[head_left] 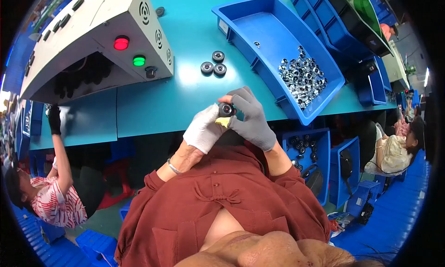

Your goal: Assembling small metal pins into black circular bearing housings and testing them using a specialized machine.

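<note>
Black round part (226, 110) pinched by both hands; blue bin (259, 31) holds silver pieces (301, 77).

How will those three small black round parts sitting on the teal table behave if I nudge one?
The three black round parts look like short discs with metal centres, lying flat, so one would probably slide rather than tip. Set on edge, it could well roll across the smooth table. They look rigid and probably dense for their size.

Teal worktable (153, 110), grey control box (99, 33) with red and green lights, blue bins (259, 24), blue crates on floor (95, 246)
</note>
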Demonstrator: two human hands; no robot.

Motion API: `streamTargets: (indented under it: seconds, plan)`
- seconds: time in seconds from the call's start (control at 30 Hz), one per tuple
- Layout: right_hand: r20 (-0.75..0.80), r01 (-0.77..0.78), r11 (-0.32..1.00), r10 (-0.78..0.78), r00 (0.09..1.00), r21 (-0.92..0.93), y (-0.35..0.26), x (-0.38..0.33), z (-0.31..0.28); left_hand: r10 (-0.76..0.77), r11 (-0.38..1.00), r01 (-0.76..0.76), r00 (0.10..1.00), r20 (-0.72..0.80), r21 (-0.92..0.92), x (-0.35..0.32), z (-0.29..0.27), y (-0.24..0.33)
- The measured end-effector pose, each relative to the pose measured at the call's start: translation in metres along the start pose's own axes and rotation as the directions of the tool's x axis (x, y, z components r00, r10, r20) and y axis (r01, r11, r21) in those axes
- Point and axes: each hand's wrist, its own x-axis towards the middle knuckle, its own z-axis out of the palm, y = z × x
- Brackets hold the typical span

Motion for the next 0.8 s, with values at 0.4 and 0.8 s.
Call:
streamTargets:
  seconds: [0.4, 0.8]
  plan:
    - [-0.053, 0.032, 0.997, -0.036, 0.998, -0.077, -0.003, -0.003, -0.002, 0.046, 0.999, -0.047, 0.999, 0.029, 0.006, 0.003, 0.006, -0.003]
    - [-0.048, -0.267, 0.866, 0.316, 0.948, 0.422, -0.002, -0.02, -0.001, 0.38, 0.811, -0.261, 0.916, -0.132, 0.523, 0.006, 0.01, -0.003]
